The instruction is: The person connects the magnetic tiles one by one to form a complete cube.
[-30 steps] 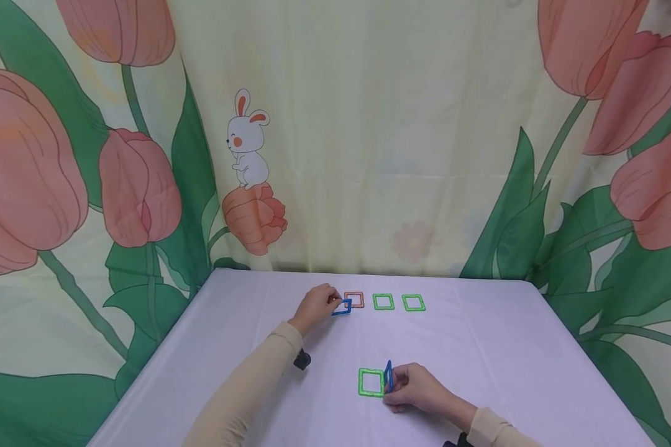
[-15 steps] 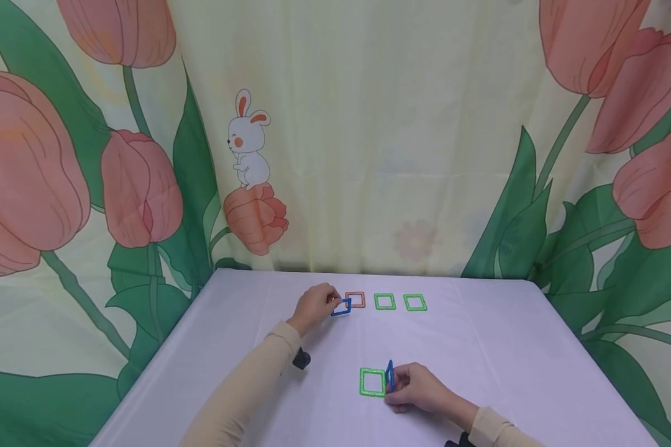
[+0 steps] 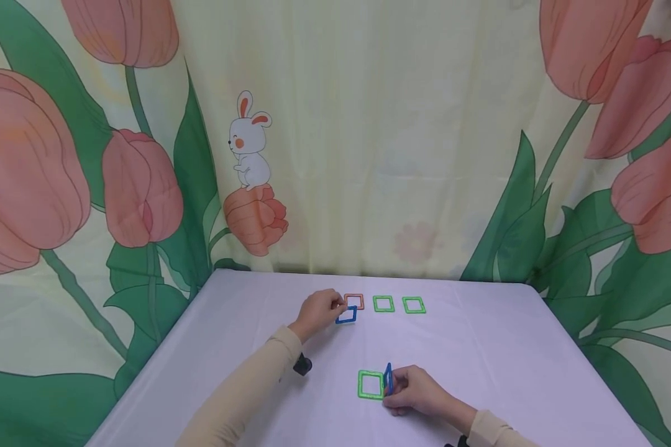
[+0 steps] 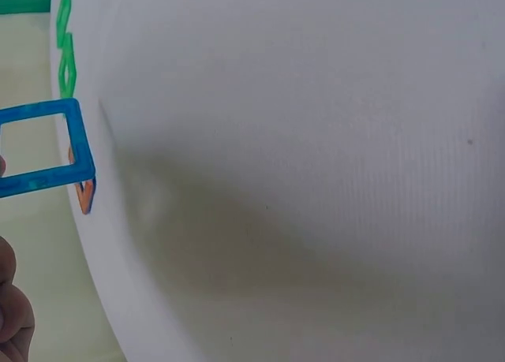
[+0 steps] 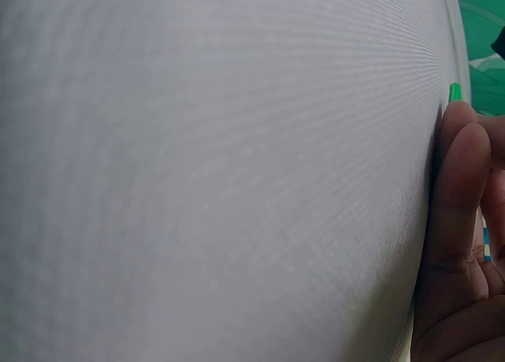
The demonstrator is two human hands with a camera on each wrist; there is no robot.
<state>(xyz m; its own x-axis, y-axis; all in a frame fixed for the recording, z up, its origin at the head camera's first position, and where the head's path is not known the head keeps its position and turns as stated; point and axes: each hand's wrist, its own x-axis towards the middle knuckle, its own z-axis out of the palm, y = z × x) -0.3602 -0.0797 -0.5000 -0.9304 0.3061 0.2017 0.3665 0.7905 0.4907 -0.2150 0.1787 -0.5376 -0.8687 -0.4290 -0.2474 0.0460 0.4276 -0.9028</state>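
Note:
My left hand (image 3: 317,311) pinches a blue square magnetic tile (image 3: 355,314) by its far left part, just in front of the orange tile (image 3: 362,302). In the left wrist view that blue tile (image 4: 80,141) is tilted up and overlaps the orange one (image 4: 87,195). Nearer the front, a green square tile (image 3: 371,397) lies flat. Along its right edge my right hand (image 3: 419,390) holds a second blue tile (image 3: 389,379) upright between thumb and fingers. The right wrist view shows the right hand's fingers (image 5: 454,204) low at the cloth, with a sliver of green (image 5: 455,91) beyond them.
Two more green tiles (image 3: 392,303) lie flat to the right of the orange one, in a row near the back of the white-covered table (image 3: 481,347). A tulip-printed curtain (image 3: 358,186) hangs behind the table's far edge.
My left hand has shifted slightly right and toward the front with its blue tile, which overlaps the orange tile less in the head view. The right hand holds its place.

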